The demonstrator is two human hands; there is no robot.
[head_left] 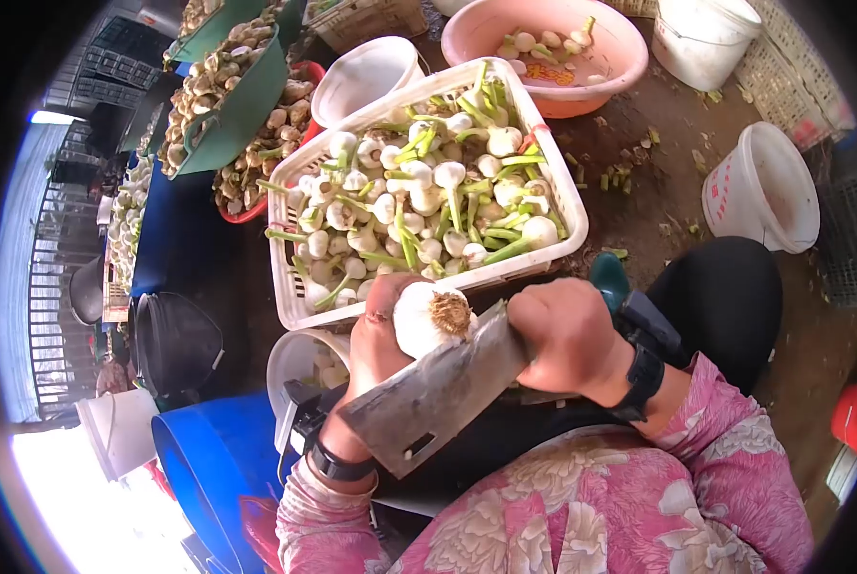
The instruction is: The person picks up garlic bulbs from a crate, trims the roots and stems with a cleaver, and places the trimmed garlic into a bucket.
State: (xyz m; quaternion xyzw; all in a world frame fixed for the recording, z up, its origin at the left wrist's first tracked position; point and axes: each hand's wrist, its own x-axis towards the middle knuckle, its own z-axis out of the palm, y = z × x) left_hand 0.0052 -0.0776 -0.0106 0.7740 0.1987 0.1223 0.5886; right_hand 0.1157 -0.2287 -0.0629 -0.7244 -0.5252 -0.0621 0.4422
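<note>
Head view: at centre frame the left hand (376, 335) is closed around a garlic bulb (428, 319), root end turned toward the cleaver (438, 392), which the right hand (567, 335) grips tightly, blade against the roots. The white basket (567, 206) of garlic sits just above, within reach.

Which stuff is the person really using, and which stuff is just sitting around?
In use:
garlic bulb in left hand
cleaver in right hand
white basket of garlic

Sitting around:
pink basin
white buckets
blue tub
green tub
</note>
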